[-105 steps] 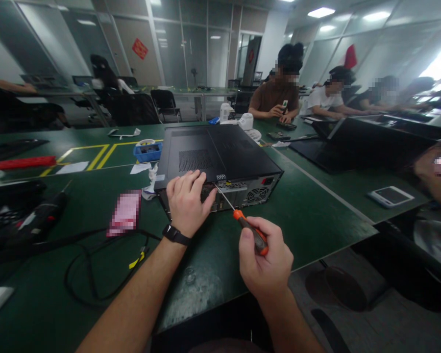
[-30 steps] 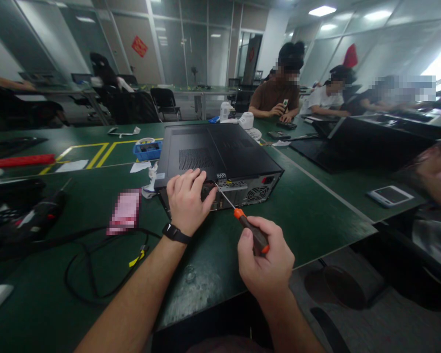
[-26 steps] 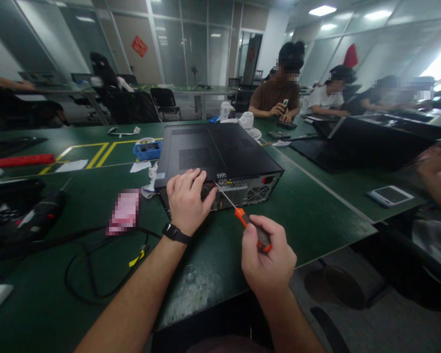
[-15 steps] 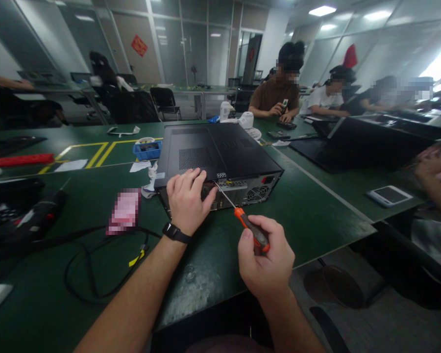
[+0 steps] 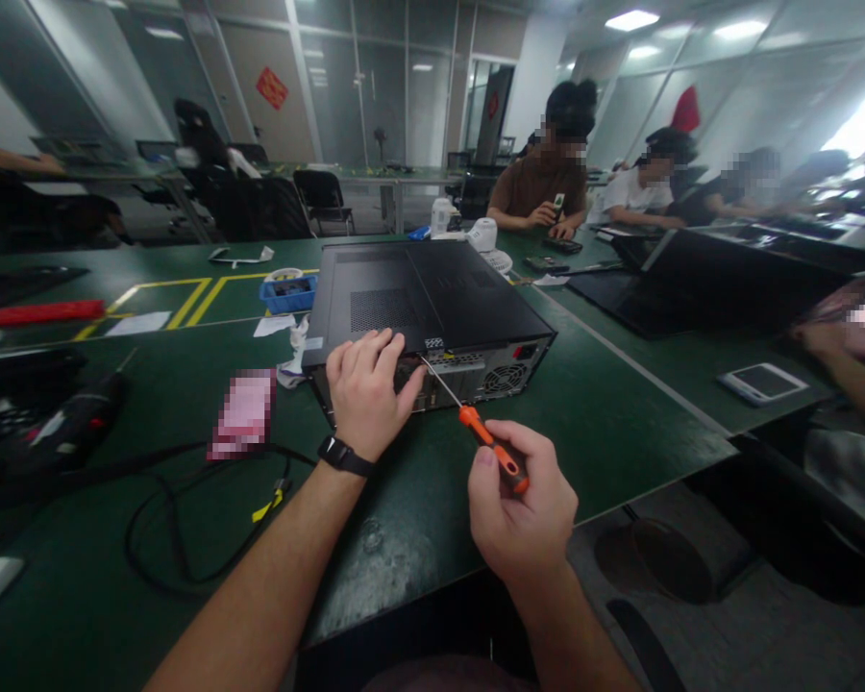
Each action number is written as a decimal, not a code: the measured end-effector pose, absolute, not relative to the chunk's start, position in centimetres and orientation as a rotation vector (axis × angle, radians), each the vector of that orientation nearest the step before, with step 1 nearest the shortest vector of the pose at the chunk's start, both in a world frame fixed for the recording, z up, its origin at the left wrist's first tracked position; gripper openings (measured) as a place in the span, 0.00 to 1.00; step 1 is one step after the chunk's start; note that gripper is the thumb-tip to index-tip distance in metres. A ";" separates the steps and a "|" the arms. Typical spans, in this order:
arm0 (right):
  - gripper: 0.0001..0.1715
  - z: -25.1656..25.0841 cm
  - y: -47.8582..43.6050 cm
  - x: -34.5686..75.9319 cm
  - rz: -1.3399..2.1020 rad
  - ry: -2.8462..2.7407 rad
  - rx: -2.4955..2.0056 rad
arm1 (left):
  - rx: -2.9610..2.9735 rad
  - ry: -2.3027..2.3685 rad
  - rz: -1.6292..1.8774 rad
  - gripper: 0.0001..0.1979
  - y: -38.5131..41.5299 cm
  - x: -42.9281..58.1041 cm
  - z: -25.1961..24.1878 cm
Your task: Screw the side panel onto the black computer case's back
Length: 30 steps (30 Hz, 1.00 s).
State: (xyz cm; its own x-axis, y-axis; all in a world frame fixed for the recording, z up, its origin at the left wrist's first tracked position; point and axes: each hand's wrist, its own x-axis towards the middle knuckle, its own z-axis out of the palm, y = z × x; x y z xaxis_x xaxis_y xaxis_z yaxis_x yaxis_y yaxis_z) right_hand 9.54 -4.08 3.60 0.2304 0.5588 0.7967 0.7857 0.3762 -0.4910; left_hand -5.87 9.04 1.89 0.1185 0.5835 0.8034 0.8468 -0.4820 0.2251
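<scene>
A black desktop computer case (image 5: 389, 288) lies on its side on the green table, its rear panel facing me. My left hand (image 5: 369, 389) grips its near top edge, fingers bent over the top panel and thumb lower, against the rear. In my right hand (image 5: 523, 500) is a screwdriver (image 5: 491, 448) with an orange and dark handle, held between thumb and fingers. Its thin shaft slants up and left, and the tip meets the rear upper edge just beside my left thumb. Any screw at the tip is too small to make out.
Left of the case are a blue bin (image 5: 288, 294), a pink packet (image 5: 243, 413), a black cable (image 5: 177, 519) and a power drill (image 5: 79, 408). A white device (image 5: 764, 381) lies at right. Co-workers (image 5: 544, 183) sit across and at the right side.
The screwdriver handle has turned about its own axis in my right fingers, showing more orange. My left hand and the computer case stay where they were.
</scene>
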 end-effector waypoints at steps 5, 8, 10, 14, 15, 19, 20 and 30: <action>0.13 3.8 -3.9 9.6 -0.254 -1.463 -1.272 | -2.118 -1.412 -1.301 0.21 9.0 -5.9 1.9; 0.12 3.7 -3.8 9.7 -0.279 -1.472 -1.246 | -2.133 -1.425 -1.314 0.21 8.9 -5.9 2.0; 0.10 3.6 -3.7 9.7 -0.300 -1.468 -1.245 | -2.138 -1.427 -1.313 0.21 8.9 -5.9 2.0; 0.09 3.4 -3.8 9.7 -0.264 -1.443 -1.289 | -2.130 -1.422 -1.300 0.21 8.8 -5.9 2.1; 0.09 3.4 -3.8 9.7 -0.246 -1.441 -1.290 | -2.128 -1.420 -1.297 0.21 8.9 -5.9 2.1; 0.10 3.5 -4.0 9.6 -0.215 -1.465 -1.284 | -2.114 -1.406 -1.286 0.21 8.9 -5.9 2.0; 0.11 3.5 -4.1 9.6 -0.216 -1.475 -1.281 | -2.112 -1.404 -1.280 0.21 9.0 -5.9 2.0; 0.09 3.2 -4.0 9.6 -0.263 -1.443 -1.307 | -2.100 -1.400 -1.276 0.21 9.0 -5.9 2.0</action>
State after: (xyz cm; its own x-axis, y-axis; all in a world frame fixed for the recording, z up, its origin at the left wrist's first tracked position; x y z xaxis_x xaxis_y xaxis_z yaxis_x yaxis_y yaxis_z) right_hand 9.64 -4.00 3.24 0.2284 0.5526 0.8015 0.8001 0.3626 -0.4779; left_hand -5.94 8.96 1.95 0.1246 0.5780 0.8064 0.8565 -0.4730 0.2067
